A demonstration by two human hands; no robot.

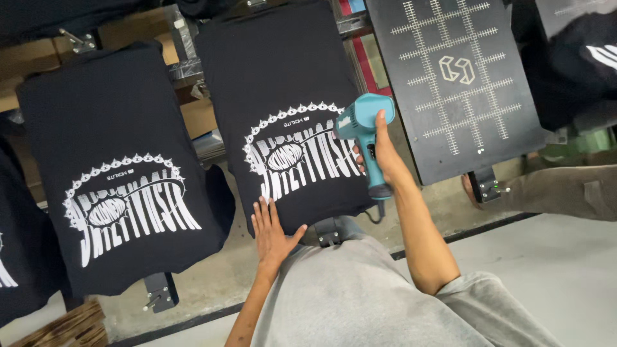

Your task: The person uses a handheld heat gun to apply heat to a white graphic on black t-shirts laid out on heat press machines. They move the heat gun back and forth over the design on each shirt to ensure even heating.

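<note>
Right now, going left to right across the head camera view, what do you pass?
Printed black shirt on the left platen → left hand → teal heat gun in the right hand → bare gridded platen

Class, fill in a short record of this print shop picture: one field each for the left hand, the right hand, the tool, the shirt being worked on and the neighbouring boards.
left hand: flat on the middle black shirt, below its white print
right hand: gripping the teal heat gun
heat gun: nozzle aimed at the print
left shirt: same white print, on its own board
bare board: right side, black with white grid marks
</note>
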